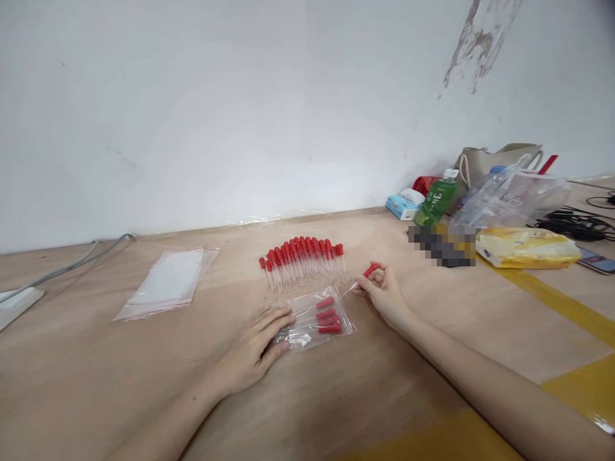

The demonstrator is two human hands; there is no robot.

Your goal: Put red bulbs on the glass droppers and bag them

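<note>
Clear bag between the two hands, left hand nearer; dropper in the right hand at the bag's right end.
The left hand (250, 351) is unclenched, its fingers extended over the left end of the clear bag (303, 339), which lies flat on the table (269, 416). The bag's long axis runs left to right, tilted slightly away from the person at its right end; the red-lined edge faces the right hand (387, 298). Several droppers lie inside, red bulbs toward that edge. The right hand grasps a single dropper (371, 269) between thumb and fingers, just beside the bag's far right corner. Its long axis is oblique: bulb to the far right, thin tube toward the near left and the bag. The row of droppers (302, 248) lies beyond the bag, bulbs pointing away.
</note>
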